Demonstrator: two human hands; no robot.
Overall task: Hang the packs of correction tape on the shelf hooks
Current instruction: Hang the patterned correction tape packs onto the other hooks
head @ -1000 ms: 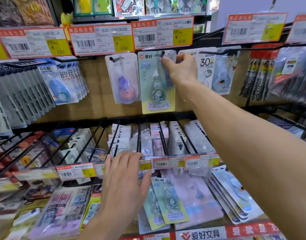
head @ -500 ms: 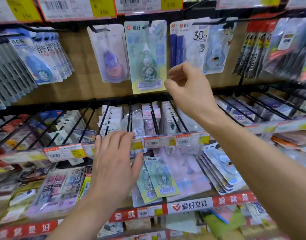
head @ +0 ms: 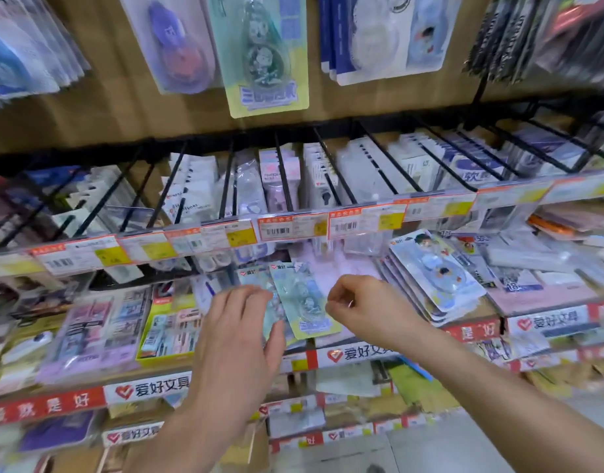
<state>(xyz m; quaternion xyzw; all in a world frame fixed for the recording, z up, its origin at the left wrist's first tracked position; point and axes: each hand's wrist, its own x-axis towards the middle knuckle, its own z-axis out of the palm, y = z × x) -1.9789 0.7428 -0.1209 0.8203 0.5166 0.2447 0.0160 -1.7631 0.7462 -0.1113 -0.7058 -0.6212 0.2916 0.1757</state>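
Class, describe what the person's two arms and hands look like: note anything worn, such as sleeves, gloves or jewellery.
Both the left hand and the right hand are bare: no gloves, watch or bracelet. The left forearm and right forearm show no sleeve up to the frame edge. Rings cannot be made out.

Two hands show, the left hand [head: 239, 339] and the right hand [head: 365, 308]. Green packs of correction tape number three: one hanging green pack [head: 264, 52] on the top row and two at the lower shelf's [head: 362, 353] front edge, the top lying pack [head: 304, 298] and a second lying pack [head: 254, 278] half under it. One purple pack [head: 181, 46] hangs too; the pale-blue stack [head: 437, 268] toward the shelf's right end holds about four.
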